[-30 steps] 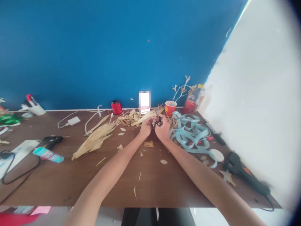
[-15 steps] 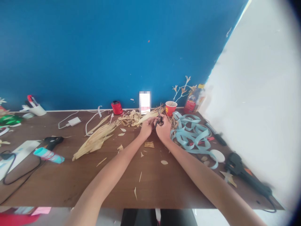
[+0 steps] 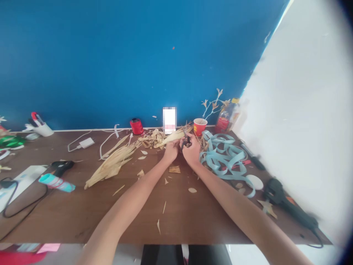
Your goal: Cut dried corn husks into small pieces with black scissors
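The person's two hands meet over the far middle of the brown tabletop (image 3: 143,217), just beside each other. The right hand (image 3: 193,149) is closed around a pair of dark scissors (image 3: 189,140), with the blades pointing to the far side. The left hand (image 3: 171,151) has its fingers curled in close to the scissors; whether it grips something cannot be told, as the fingertips are too small and partly hidden.

Just beyond the hands lies a heap of dry husks (image 3: 156,138), spread along the foot of the blue wall (image 3: 110,66). A longer bundle of husks (image 3: 113,167) lies to the left of the left hand, and a small square scrap (image 3: 174,169) lies on the near side of the hands, between the forearms.

To the far right of the right hand stands a red paper cup (image 3: 198,129) with a flower branch (image 3: 213,106) rising from it, and beside it a bottle (image 3: 224,121). Nearer on the right are a tangle of pale blue ribbon (image 3: 219,160), a white disc (image 3: 255,182) and a black glue gun (image 3: 292,206). On the left lie a red spool (image 3: 137,127), a white charger (image 3: 86,142) and a turquoise roll (image 3: 63,184).
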The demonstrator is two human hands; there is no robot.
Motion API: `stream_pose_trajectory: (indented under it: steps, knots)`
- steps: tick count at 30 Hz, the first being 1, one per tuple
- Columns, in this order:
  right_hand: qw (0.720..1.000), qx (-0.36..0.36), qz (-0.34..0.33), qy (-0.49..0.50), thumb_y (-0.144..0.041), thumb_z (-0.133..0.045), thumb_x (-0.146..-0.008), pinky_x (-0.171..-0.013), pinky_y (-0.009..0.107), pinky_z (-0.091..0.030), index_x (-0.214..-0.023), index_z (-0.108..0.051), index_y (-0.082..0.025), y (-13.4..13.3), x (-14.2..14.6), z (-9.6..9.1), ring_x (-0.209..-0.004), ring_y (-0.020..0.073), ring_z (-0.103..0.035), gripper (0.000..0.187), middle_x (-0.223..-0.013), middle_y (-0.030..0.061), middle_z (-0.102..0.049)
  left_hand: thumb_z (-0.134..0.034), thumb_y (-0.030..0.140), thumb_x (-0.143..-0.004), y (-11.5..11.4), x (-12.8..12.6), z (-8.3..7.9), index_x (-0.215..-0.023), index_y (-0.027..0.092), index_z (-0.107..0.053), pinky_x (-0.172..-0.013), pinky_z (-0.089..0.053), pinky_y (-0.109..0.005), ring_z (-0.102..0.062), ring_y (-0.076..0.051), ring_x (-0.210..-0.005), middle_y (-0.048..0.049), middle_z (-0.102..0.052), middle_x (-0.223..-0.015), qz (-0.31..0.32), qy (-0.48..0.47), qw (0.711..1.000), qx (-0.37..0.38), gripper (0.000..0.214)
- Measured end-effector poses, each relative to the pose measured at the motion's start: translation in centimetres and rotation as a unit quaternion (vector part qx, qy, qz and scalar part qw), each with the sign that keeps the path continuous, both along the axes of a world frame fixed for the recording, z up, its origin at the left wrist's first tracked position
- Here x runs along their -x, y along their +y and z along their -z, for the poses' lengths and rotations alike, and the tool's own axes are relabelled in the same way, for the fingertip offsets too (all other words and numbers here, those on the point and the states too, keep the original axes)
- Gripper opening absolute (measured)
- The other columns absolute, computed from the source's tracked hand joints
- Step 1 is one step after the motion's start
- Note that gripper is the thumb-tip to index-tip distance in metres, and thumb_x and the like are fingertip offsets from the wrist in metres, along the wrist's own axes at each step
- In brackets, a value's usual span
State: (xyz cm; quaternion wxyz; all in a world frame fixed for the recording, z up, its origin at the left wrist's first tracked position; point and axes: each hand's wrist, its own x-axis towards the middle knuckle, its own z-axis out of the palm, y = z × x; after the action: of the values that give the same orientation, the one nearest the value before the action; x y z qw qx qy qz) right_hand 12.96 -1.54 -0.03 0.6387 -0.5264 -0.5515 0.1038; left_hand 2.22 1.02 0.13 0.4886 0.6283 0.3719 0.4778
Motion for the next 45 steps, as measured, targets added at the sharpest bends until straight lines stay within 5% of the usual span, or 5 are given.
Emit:
stream_pose_trajectory:
  steps: [8, 15, 28, 40, 45]
  knots:
    - [0.999, 0.010, 0.037, 0.007, -0.021, -0.055, -0.074, -0.083, 0.034, -0.050, -0.107, -0.062, -0.020, -0.08, -0.31, -0.10, -0.084, 0.0205, -0.065, 0.034, -0.092, 0.0049, -0.071, -0.060, 0.043, -0.083, -0.34, -0.35, -0.28, -0.091, 0.012, -0.069, -0.061, -0.052, -0.027, -0.058, -0.014, -0.060, -0.0038, -0.066, -0.069, 0.039, -0.014, 0.999, 0.025, 0.033]
    - [0.997, 0.030, 0.068, 0.013, -0.022, -0.055, -0.073, -0.082, 0.035, -0.050, -0.108, -0.062, -0.020, -0.45, -0.32, -0.46, -0.082, 0.0216, -0.064, 0.035, -0.093, 0.0059, -0.071, -0.055, 0.022, -0.082, -0.02, -0.51, -0.27, -0.109, 0.012, -0.069, -0.062, -0.054, -0.028, -0.062, -0.015, -0.066, -0.0074, -0.072, -0.088, 0.029, -0.043, 0.996, 0.066, 0.031]
    - [0.993, 0.063, 0.087, 0.040, -0.024, -0.058, -0.070, -0.082, 0.038, -0.050, -0.107, -0.061, -0.019, 0.28, -0.66, -0.03, -0.081, 0.0227, -0.064, 0.038, -0.091, 0.0072, -0.070, -0.048, 0.015, -0.082, 0.31, -0.41, 0.07, -0.107, 0.011, -0.068, -0.063, -0.056, -0.029, -0.063, -0.014, -0.062, -0.0055, -0.071, -0.079, -0.016, -0.048, 0.996, 0.079, 0.031]
    - [0.998, 0.033, 0.049, -0.022, -0.020, -0.056, -0.071, -0.081, 0.034, -0.050, -0.106, -0.061, -0.021, -0.26, -0.23, -0.17, -0.081, 0.0207, -0.064, 0.036, -0.091, 0.0044, -0.070, -0.057, 0.027, -0.084, -0.25, -0.25, -0.32, -0.090, 0.012, -0.068, -0.057, -0.052, -0.026, -0.059, -0.012, -0.058, -0.0037, -0.069, -0.072, -0.050, -0.052, 0.996, 0.044, 0.020]
    - [0.998, 0.028, 0.060, -0.017, -0.019, -0.055, -0.070, -0.083, 0.035, -0.049, -0.107, -0.061, -0.020, -0.14, -0.31, -0.16, -0.084, 0.0211, -0.064, 0.038, -0.092, 0.0050, -0.070, -0.058, 0.030, -0.084, 0.03, -0.27, 0.04, -0.098, 0.013, -0.068, -0.061, -0.054, -0.028, -0.062, -0.014, -0.063, -0.0055, -0.072, -0.081, -0.034, -0.055, 0.996, 0.059, 0.024]
